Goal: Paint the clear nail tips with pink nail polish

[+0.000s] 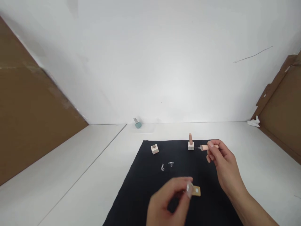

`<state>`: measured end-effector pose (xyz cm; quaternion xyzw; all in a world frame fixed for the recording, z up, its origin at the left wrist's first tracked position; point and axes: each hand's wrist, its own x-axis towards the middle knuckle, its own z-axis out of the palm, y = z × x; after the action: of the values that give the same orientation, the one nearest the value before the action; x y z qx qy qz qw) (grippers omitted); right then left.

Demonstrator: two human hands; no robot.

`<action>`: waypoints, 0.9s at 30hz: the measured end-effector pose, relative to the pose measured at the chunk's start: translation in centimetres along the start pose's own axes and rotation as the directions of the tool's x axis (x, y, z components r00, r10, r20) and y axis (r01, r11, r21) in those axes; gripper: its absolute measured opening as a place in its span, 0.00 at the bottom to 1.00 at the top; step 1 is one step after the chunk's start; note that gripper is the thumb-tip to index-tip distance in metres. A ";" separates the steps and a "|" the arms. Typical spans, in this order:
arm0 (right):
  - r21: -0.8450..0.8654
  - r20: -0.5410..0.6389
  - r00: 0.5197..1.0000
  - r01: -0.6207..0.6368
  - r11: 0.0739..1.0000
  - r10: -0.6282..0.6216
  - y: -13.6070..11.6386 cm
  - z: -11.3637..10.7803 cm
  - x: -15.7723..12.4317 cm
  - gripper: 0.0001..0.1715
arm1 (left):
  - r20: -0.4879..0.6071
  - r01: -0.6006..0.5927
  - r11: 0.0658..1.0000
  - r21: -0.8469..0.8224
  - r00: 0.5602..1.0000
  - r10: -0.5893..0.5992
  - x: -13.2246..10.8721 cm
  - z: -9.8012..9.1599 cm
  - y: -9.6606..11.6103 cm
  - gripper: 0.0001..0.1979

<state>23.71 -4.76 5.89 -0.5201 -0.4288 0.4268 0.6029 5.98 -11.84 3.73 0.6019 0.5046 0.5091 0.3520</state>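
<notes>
My right hand pinches a pale pink nail polish brush by its cap, its bristle end pointing left. Near that tip stands a capped nail polish bottle with a darker pink cap. Lower down, my left hand is closed, blurred, with thumb and finger pinched together. A shiny pale spot shows at the thumb tip; I cannot tell whether it is a held piece or the nail. Right beside those fingertips is a small tan block with a white dot. An uncapped white nail polish bottle sits at the upper left of the black cloth.
Two small clear pieces, one left and one right, lie on the black cloth. Behind it, a teal bottle rests by a clear tray. Brown cardboard flanks the white table. A white object is at far right.
</notes>
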 end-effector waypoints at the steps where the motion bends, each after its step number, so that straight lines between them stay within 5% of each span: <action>1: 0.013 0.001 1.000 -0.006 1.000 0.006 0.1 0.1 0.0 0.19 | 0.015 0.108 0.992 -0.069 0.994 -0.108 1.6 -0.9 0.7 0.04; 3: 0.031 0.010 1.000 -0.011 0.999 0.011 0.2 0.2 0.1 0.20 | 0.001 0.220 0.953 -0.207 0.974 -0.225 4.9 -2.3 1.8 0.06; 8: 0.024 0.027 1.000 0.015 1.000 -0.016 0.3 0.6 0.2 0.23 | 0.064 0.158 0.960 -0.232 0.987 -0.147 9.8 -3.0 0.8 0.07; 13: -0.009 0.015 1.000 0.022 1.000 -0.021 -1.0 0.9 0.5 0.22 | 0.119 -0.124 0.990 -0.070 0.984 0.132 9.1 -3.2 -2.3 0.07; 17: -0.003 0.142 0.989 0.041 0.999 -0.040 -1.7 1.6 0.6 0.22 | 0.108 -0.336 0.940 0.067 0.939 0.328 8.0 -3.8 -3.0 0.11; 20: -0.026 0.170 0.980 0.114 0.993 -0.108 -0.8 2.1 -0.1 0.20 | 0.092 -0.400 0.905 0.147 0.916 0.390 7.6 -3.8 -3.1 0.12; 24: -0.184 0.091 0.928 0.373 0.909 -0.363 1.1 2.0 -1.6 0.17 | 0.134 -0.424 0.897 0.122 0.903 0.408 7.5 -3.5 -3.2 0.14; 27: -0.265 0.057 0.924 0.378 0.887 -0.377 1.5 1.6 -2.2 0.11 | 0.167 -0.393 0.918 0.060 0.910 0.378 7.4 -3.4 -3.1 0.14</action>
<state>21.44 -6.33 4.35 -0.5034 -0.5772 0.2396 0.5967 1.75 -4.23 3.57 0.7423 0.3705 0.4973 0.2536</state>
